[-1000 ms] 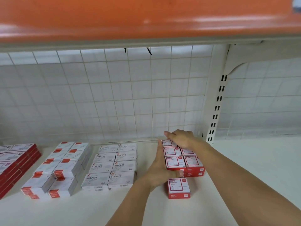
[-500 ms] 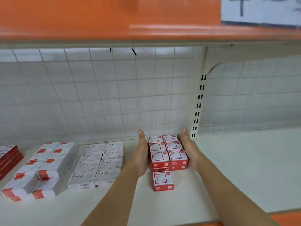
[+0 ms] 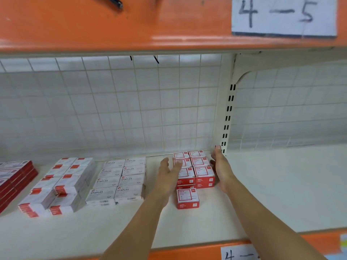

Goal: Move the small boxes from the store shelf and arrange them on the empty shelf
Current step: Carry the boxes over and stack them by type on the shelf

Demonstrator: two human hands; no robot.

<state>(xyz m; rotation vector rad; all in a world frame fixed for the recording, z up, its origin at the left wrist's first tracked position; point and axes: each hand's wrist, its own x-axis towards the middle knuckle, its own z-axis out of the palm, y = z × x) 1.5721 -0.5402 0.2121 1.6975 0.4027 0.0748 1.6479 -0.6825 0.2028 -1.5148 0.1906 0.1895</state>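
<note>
On the white shelf (image 3: 281, 184), open left hand (image 3: 167, 177) and right hand (image 3: 221, 167) flanked the red boxes (image 3: 193, 169), gripping nothing. Boxes judged light, rigid; take by opposite side faces.

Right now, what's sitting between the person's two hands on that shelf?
In the head view, a block of small red boxes lies between the open left hand and right hand; one single red box sits just in front.

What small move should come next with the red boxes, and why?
Probably close both hands on the red box stack and lift it. The left hand and right hand flank it with straight fingers; neither grips yet. One single red box sits apart in front.
</note>
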